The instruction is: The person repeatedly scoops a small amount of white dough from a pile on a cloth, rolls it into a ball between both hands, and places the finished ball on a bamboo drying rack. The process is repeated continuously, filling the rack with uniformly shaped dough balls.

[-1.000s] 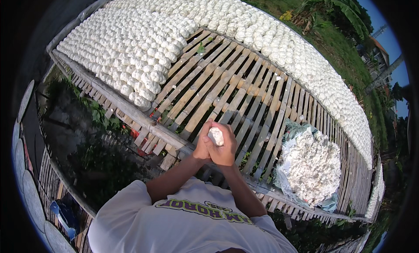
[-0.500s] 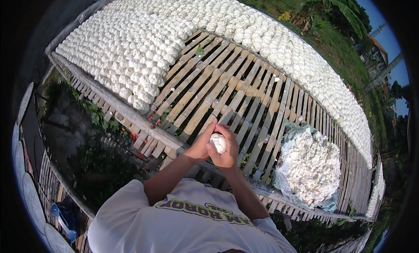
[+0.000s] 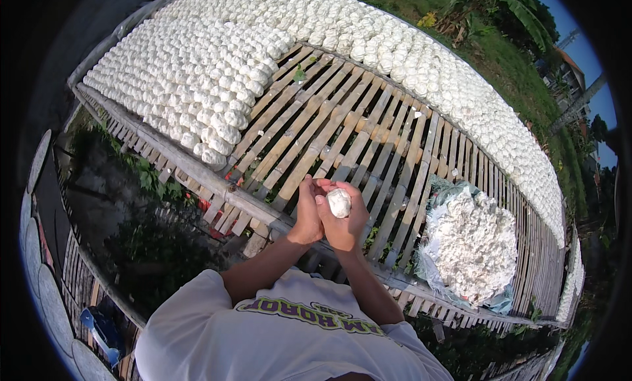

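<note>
Just past the bamboo rack's near edge, a white, crumbly-looking ball [image 3: 339, 203] is cupped between my two hands. My right hand [image 3: 347, 228] curls around it from the right, with the ball resting against its palm and fingers. On the other side, my left hand [image 3: 307, 213] presses in, its fingers reaching behind the ball. Part of the ball's left side and underside is hidden by the hands. To the right, a heap of loose, lumpy white mass [image 3: 471, 246] lies on a blue-green woven sheet [image 3: 426, 257].
Packed rows of similar white balls [image 3: 191, 85] cover the slatted bamboo rack [image 3: 316, 137] at the left, and another band [image 3: 454, 85] runs along the far side. Gaps separate the slats. A thick bamboo pole [image 3: 191, 178] edges the near side. A blue object [image 3: 100, 331] sits lower left.
My hands have shifted slightly, and the ball now sits a little higher and further right, more exposed in my right hand. My left hand has become more upright.
</note>
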Demonstrator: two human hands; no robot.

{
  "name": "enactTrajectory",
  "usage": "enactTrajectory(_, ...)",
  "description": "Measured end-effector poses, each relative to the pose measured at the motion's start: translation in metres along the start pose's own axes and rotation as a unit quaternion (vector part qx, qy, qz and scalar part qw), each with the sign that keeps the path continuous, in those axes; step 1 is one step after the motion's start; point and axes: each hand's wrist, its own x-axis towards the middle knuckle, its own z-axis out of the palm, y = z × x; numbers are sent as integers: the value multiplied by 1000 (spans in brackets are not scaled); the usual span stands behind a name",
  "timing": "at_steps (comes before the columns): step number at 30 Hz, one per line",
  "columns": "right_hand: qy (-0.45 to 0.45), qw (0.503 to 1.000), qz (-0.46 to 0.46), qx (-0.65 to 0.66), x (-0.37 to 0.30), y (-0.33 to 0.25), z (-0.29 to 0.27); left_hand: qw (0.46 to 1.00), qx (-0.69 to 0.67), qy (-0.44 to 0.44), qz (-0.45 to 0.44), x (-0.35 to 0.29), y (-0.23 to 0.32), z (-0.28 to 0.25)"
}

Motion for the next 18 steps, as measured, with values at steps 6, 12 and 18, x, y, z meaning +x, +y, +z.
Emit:
enactTrajectory(6, -28, 999, -8, 28, 3, 1, -9, 992, 6, -70, -108, 13, 7, -12)
enactTrajectory(12, -77, 991, 3, -109, 13, 8, -1, 964, -167, -5, -206, 25, -11, -43)
enactTrajectory(18, -131, 971, -92, -178, 17, 21, 19, 963, -195, 18, -183, 37, 4, -87)
